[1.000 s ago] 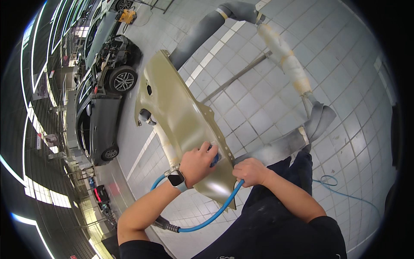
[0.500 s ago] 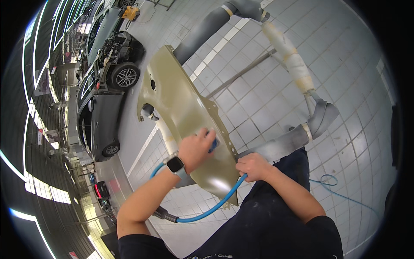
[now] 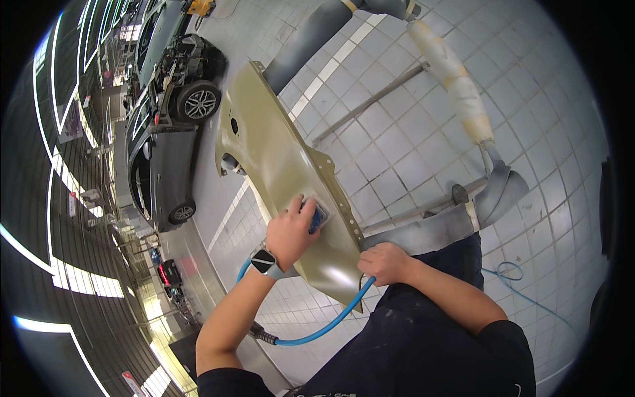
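Observation:
An olive-green curved car fender panel (image 3: 268, 145) lies on a padded stand (image 3: 297, 53). My left hand (image 3: 288, 231), with a watch on its wrist, grips a blue sanding tool (image 3: 315, 215) on the panel's surface. A blue hose loops from near that wrist down to a dark ribbed fitting (image 3: 263, 334) and up to my right hand (image 3: 387, 263). My right hand is closed on the blue hose (image 3: 327, 329) beside the panel's right edge. The underside of the tool is hidden.
The stand's wrapped bars (image 3: 450, 83) run round the right side. Beyond the panel at the left are grey cars (image 3: 159, 178), one partly dismantled at the front, and a yellow machine (image 3: 200, 8). A thin blue hose (image 3: 509, 278) lies on the tiled floor (image 3: 370, 152).
My left hand has moved with the tool up and slightly left along the panel. The stand and cars appear shifted in view. My right hand still holds the hose.

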`<state>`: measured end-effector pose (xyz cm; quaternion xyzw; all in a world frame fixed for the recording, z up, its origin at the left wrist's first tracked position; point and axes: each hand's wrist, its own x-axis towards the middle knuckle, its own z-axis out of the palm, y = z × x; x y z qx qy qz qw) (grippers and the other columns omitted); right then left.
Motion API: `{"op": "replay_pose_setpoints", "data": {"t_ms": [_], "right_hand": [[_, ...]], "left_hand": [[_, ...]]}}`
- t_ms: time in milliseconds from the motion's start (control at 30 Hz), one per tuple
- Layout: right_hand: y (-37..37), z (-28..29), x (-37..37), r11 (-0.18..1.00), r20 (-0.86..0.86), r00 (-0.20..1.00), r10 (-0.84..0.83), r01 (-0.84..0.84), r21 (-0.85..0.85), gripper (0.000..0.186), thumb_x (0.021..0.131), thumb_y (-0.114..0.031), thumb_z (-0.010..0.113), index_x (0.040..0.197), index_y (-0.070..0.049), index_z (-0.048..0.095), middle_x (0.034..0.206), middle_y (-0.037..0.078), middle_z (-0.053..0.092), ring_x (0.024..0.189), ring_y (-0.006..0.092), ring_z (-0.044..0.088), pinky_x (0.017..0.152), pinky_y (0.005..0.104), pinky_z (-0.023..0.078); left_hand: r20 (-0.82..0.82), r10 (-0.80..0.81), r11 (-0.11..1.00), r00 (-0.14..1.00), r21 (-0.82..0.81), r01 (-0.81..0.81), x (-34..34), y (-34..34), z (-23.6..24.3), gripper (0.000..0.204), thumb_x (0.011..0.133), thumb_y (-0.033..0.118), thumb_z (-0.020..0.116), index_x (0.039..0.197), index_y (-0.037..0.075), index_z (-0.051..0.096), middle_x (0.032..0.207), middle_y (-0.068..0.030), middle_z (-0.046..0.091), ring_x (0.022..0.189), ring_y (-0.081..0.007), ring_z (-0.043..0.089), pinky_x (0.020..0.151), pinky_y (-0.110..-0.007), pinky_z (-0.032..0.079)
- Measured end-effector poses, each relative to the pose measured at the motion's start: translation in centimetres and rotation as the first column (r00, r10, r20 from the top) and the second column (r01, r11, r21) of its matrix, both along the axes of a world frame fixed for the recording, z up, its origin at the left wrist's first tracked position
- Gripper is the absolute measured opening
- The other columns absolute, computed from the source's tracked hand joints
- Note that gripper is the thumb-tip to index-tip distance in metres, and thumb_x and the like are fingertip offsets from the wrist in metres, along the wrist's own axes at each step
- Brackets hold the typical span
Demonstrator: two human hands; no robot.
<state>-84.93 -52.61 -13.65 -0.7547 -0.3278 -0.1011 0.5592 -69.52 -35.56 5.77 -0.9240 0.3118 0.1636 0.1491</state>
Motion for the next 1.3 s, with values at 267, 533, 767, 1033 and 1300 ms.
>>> {"op": "replay_pose_setpoints", "data": {"t_ms": [267, 533, 767, 1033, 1300], "right_hand": [[-0.6, -0.3, 0.3, 0.992, 0.031, 0.992, 0.121, -0.121, 0.017, 0.015, 0.072, -0.019, 0.072, 0.08, -0.014, 0.06, 0.079, 0.004, 0.059, 0.072, 0.0257, 0.064, 0.064, 0.0414, 0.05], [-0.7, -0.5, 0.0, 0.987, 0.01, 0.987, 0.159, -0.159, 0.021, 0.015, 0.073, -0.02, 0.072, 0.081, -0.014, 0.06, 0.079, 0.003, 0.059, 0.074, 0.0238, 0.064, 0.067, 0.0388, 0.048], [-0.7, -0.2, 0.3, 0.991, 0.031, 0.991, 0.13, -0.131, 0.041, 0.016, 0.071, -0.023, 0.069, 0.077, -0.015, 0.057, 0.076, 0.002, 0.056, 0.071, 0.0225, 0.062, 0.061, 0.0377, 0.046], [-0.8, 0.0, 0.3, 0.988, -0.009, 0.988, 0.156, -0.156, 0.017, 0.017, 0.072, -0.023, 0.072, 0.079, -0.015, 0.059, 0.078, 0.002, 0.059, 0.073, 0.0231, 0.064, 0.065, 0.0379, 0.048], [-0.8, 0.1, 0.4, 0.991, 0.008, 0.991, 0.131, -0.131, 0.002, 0.014, 0.072, -0.02, 0.07, 0.078, -0.014, 0.058, 0.077, 0.002, 0.059, 0.071, 0.0226, 0.063, 0.063, 0.0373, 0.047]], "left_hand": [[-0.162, -0.004, 0.997, 0.987, 0.077, 0.016, -8.2, -1.0, 1.1, 0.077, 0.073, 0.025, 0.091, 0.14, 0.012, 0.056, 0.143, -0.0205, 0.06, 0.088, -0.0358, 0.076, 0.068, -0.042, 0.064], [0.023, 0.123, 0.992, 0.992, 0.024, -0.123, -3.7, 0.5, 0.2, 0.071, 0.076, 0.023, 0.089, 0.138, 0.012, 0.057, 0.141, -0.0193, 0.064, 0.092, -0.0345, 0.077, 0.069, -0.041, 0.064], [-0.125, 0.013, 1.0, 0.992, 0.026, -0.01, -7.3, -0.5, 1.0, 0.079, 0.07, 0.023, 0.092, 0.14, 0.012, 0.056, 0.146, -0.0198, 0.059, 0.09, -0.0345, 0.075, 0.068, -0.042, 0.064], [-0.168, 0.05, 0.997, 0.984, 0.063, -0.04, -5.9, 0.1, 1.3, 0.073, 0.074, 0.024, 0.09, 0.137, 0.013, 0.055, 0.146, -0.0177, 0.058, 0.09, -0.0342, 0.074, 0.068, -0.042, 0.064], [-0.245, 0.008, 0.999, 0.97, 0.036, 0.001, -6.4, 0.2, 1.3, 0.078, 0.072, 0.024, 0.091, 0.14, 0.013, 0.055, 0.147, -0.019, 0.057, 0.093, -0.0341, 0.074, 0.072, -0.041, 0.064]]}}
